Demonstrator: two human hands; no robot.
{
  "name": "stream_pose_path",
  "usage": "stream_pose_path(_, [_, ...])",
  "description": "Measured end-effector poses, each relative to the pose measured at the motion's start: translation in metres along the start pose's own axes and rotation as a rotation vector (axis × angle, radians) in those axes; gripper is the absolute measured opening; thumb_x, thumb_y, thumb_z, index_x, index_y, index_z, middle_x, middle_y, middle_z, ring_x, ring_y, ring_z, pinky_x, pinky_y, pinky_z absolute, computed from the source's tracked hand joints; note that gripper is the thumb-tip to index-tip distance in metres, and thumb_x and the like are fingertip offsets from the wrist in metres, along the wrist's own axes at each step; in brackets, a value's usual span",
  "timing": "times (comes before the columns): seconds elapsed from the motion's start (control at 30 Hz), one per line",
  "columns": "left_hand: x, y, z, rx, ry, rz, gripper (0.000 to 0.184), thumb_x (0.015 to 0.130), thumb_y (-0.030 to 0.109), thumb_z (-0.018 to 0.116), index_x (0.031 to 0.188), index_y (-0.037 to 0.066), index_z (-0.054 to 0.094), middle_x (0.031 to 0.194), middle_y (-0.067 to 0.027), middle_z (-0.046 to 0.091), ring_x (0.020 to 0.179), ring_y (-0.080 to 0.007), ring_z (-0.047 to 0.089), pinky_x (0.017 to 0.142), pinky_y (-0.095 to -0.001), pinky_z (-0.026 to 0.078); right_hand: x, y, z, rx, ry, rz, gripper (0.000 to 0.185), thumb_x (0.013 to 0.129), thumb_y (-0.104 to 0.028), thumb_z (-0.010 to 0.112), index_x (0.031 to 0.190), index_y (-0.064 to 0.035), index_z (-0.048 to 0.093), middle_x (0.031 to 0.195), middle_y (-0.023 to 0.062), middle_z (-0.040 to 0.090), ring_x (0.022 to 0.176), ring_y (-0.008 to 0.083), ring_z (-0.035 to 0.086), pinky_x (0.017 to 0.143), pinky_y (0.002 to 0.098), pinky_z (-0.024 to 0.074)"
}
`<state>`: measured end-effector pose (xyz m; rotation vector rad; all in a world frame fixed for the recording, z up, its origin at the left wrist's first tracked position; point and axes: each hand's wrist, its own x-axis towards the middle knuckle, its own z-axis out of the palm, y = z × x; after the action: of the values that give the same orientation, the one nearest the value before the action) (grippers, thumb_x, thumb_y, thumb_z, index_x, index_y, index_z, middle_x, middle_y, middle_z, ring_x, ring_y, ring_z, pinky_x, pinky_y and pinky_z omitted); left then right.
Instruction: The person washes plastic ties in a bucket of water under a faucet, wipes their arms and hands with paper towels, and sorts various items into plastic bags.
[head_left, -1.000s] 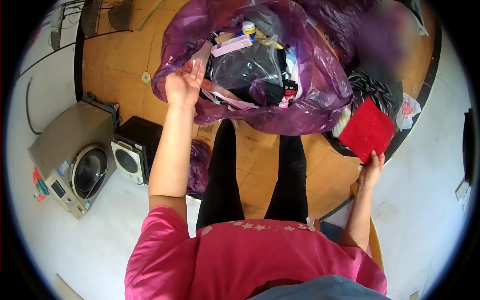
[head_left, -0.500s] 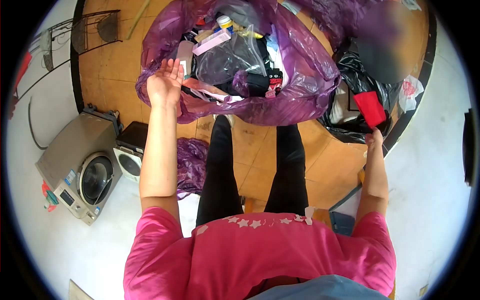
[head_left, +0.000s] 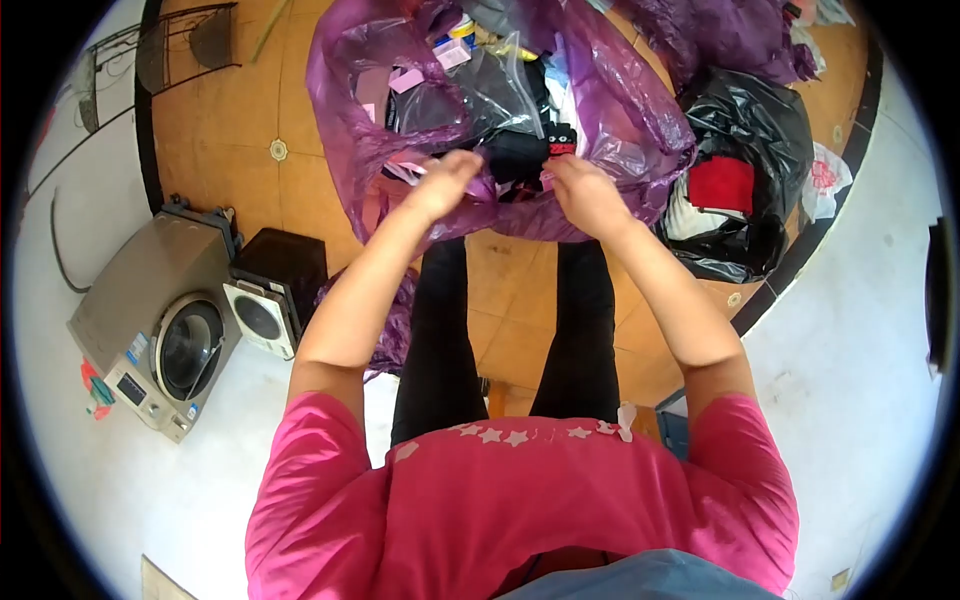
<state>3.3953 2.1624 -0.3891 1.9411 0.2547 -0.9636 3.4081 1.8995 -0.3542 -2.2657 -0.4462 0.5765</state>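
Note:
A large purple plastic bag [head_left: 640,90] lies wide open before me, full of mixed items. My left hand [head_left: 447,185] is closed at its near rim, with purple plastic bunched at the fingers, which are slightly blurred. To the right, my right hand [head_left: 588,195] is also closed at the near rim, beside a black-and-red item [head_left: 561,138]. Between and beyond my hands are a clear zip bag [head_left: 490,95] and small pink boxes [head_left: 453,53]. A red cloth [head_left: 721,184] rests on white material in a black plastic bag [head_left: 745,110] at the right.
A washing machine [head_left: 150,310] and a smaller black-and-white appliance [head_left: 262,312] stand at the left. More purple plastic [head_left: 395,325] lies beside my leg. Another purple bag [head_left: 735,40] is at the upper right, near a white bag with red print [head_left: 825,180]. A wire rack [head_left: 175,45] is at the upper left.
My right hand let go of the red cloth, now in the black bag, and moved left to the purple bag. My left hand moved right and down to the rim; the bag's left side folded inward.

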Motion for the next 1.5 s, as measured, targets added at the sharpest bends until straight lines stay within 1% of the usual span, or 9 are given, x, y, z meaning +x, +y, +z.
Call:
stream_pose_path(0.13, [-0.044,-0.017,0.038,0.440,-0.270,-0.031,0.036,0.087,0.035,0.048,0.110,0.008,0.057,0.116,-0.0220,0.053,0.107,-0.0366,0.051,0.088,-0.0433,0.043,-0.011,0.012,0.047,-0.441,-0.815,0.206,0.022,0.080,-0.015,0.054,0.093,-0.0027,0.066,0.096,0.0161,0.065,0.092,0.0280,0.062,0.080,0.0412,0.0467])
stream_pose_path(0.33, [-0.078,-0.042,0.068,0.614,-0.698,0.072,0.037,0.080,0.036,0.054,0.102,0.008,0.062,0.103,-0.0186,0.060,0.098,-0.0347,0.055,0.084,-0.0441,0.045,-0.039,-0.009,0.041,-0.396,-1.225,0.190,0.026,0.076,-0.018,0.057,0.090,0.0006,0.067,0.101,0.0201,0.063,0.097,0.0322,0.061,0.082,0.0419,0.0479])
stream_pose_path(0.53, [-0.029,-0.026,0.034,0.272,-0.274,-0.073,0.031,0.083,0.034,0.056,0.091,0.004,0.061,0.092,-0.0182,0.062,0.088,-0.0313,0.060,0.076,-0.0392,0.046,0.030,0.001,0.038,-0.128,-0.228,0.327,0.015,0.077,-0.019,0.057,0.084,-0.0061,0.060,0.078,0.0176,0.063,0.079,0.0366,0.061,0.069,0.0455,0.0483])
stream_pose_path(0.63, [0.013,-0.052,0.018,0.088,0.205,-0.127,0.037,0.082,0.029,0.059,0.107,0.002,0.055,0.092,-0.0170,0.062,0.088,-0.0291,0.061,0.079,-0.0365,0.047,0.078,0.001,0.047,-0.229,0.081,0.344,0.049,0.074,-0.029,0.067,0.112,-0.0042,0.047,0.110,0.0176,0.054,0.101,0.0339,0.054,0.082,0.0423,0.0460])
stream_pose_path(0.7, [0.034,-0.037,-0.018,0.176,0.097,-0.316,0.058,0.077,0.035,0.063,0.122,0.004,0.043,0.101,-0.0168,0.059,0.096,-0.0321,0.057,0.084,-0.0395,0.045,0.108,0.006,0.054,-0.249,0.062,0.433,0.060,0.072,-0.032,0.069,0.117,-0.0032,0.044,0.113,0.0185,0.053,0.103,0.0349,0.054,0.085,0.0420,0.0452])
stream_pose_path(0.87, [0.078,-0.066,-0.057,-0.244,0.721,-0.089,0.072,0.067,0.021,0.074,0.125,-0.001,0.036,0.101,-0.0155,0.055,0.091,-0.0246,0.055,0.081,-0.0322,0.045,0.137,0.013,0.086,-0.245,-0.062,0.650,0.054,0.074,-0.031,0.065,0.117,-0.0037,0.047,0.112,0.0178,0.057,0.104,0.0339,0.056,0.086,0.0432,0.0440])
stream_pose_path(1.0, [0.071,-0.074,-0.095,-0.303,0.771,-0.121,0.058,0.068,0.023,0.067,0.115,-0.005,0.047,0.096,-0.0183,0.060,0.090,-0.0299,0.059,0.083,-0.0303,0.044,0.132,0.031,0.089,-0.125,0.143,0.688,0.020,0.078,-0.024,0.054,0.094,-0.0140,0.063,0.089,0.0148,0.066,0.087,0.0325,0.062,0.075,0.0411,0.0474])
stream_pose_path(1.4, [0.124,-0.146,-0.050,0.106,0.447,-0.252,0.068,0.074,0.031,0.069,0.122,-0.009,0.043,0.104,-0.0189,0.060,0.095,-0.0244,0.058,0.082,-0.0286,0.045,0.066,0.006,0.048,0.165,0.054,0.547,0.015,0.081,-0.021,0.060,0.088,-0.0085,0.062,0.071,0.0072,0.063,0.065,0.0223,0.061,0.062,0.0319,0.0461])
stream_pose_path(1.5, [0.122,-0.135,-0.044,-0.609,0.365,-0.258,0.083,0.072,0.032,0.070,0.135,-0.005,0.030,0.117,-0.0193,0.055,0.109,-0.0288,0.053,0.093,-0.0329,0.040,0.055,0.015,0.050,0.262,0.113,0.506,0.010,0.079,-0.014,0.062,0.085,-0.0056,0.061,0.071,0.0061,0.061,0.061,0.0160,0.056,0.061,0.0276,0.0440])
